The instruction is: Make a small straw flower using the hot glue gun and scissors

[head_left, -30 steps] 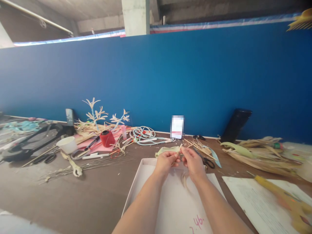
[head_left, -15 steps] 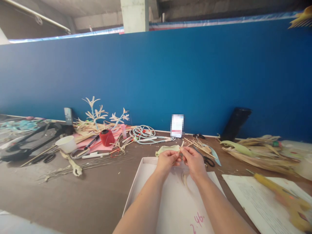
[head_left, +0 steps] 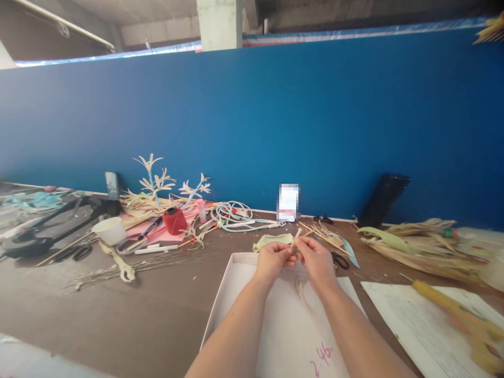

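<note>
Facing us across the far side is a blue panel (head_left: 252, 131), with a brown table (head_left: 169, 315) spreading below it. On the table's near middle we find a white box (head_left: 291, 331), open upward, magenta marks on its near part. Our forearms reach over it from the near side, angled inward, so that our left hand (head_left: 275, 258) and right hand (head_left: 314, 257) meet above its far edge.

Between our fingertips is a narrow, pale strip (head_left: 298, 234). We have thumb and fingers of both hands pinched together at its lower end; the exact contact on the left is hidden. The relation that we judge matters most is this: the strip's free end lies beyond the pinch, on the far side, and the right hand is the nearer one, its fingertips just against the strip. Its long axis runs away from us, tip far and leaning slightly right, crossing the line between our hands. How steeply it rises we cannot tell. A green husk (head_left: 271, 241) lies just beyond our left hand, and scissors (head_left: 340, 261), partly covered, sit right of our right hand.
</note>
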Available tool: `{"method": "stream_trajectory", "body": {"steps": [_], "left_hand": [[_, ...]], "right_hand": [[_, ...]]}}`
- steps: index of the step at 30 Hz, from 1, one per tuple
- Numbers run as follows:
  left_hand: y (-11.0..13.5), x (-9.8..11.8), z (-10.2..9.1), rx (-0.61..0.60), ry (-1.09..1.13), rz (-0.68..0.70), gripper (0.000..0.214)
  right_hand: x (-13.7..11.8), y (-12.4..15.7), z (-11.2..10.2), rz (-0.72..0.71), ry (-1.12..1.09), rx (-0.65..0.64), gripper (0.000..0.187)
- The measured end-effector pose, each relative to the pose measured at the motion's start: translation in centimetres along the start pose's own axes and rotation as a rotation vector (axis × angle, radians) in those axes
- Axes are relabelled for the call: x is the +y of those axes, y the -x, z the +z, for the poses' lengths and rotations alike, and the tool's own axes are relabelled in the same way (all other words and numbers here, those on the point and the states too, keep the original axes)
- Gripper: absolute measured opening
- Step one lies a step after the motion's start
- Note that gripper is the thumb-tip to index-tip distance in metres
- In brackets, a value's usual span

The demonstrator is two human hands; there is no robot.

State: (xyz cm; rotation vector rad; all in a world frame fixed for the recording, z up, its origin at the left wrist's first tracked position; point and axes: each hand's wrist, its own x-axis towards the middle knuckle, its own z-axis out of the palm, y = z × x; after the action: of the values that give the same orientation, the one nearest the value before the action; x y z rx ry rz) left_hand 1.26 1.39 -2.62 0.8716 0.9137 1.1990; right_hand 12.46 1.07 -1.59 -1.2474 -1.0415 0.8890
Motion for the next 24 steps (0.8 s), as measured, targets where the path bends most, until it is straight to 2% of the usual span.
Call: {"method": "stream_trajectory", "body": {"steps": [18, 24], "left_hand": [[0.19, 0.37, 0.36, 0.061, -0.029, 0.008, 0.010], [0.12, 0.12, 0.28, 0.060, -0.024, 0.027, 0.011]], "right_hand": [[-0.05, -0.06, 0.01, -0.027, 0.045, 0.008, 0.043], [-0.04, -0.07, 0.02, -0.010, 0.041, 0.001, 0.038]]}}
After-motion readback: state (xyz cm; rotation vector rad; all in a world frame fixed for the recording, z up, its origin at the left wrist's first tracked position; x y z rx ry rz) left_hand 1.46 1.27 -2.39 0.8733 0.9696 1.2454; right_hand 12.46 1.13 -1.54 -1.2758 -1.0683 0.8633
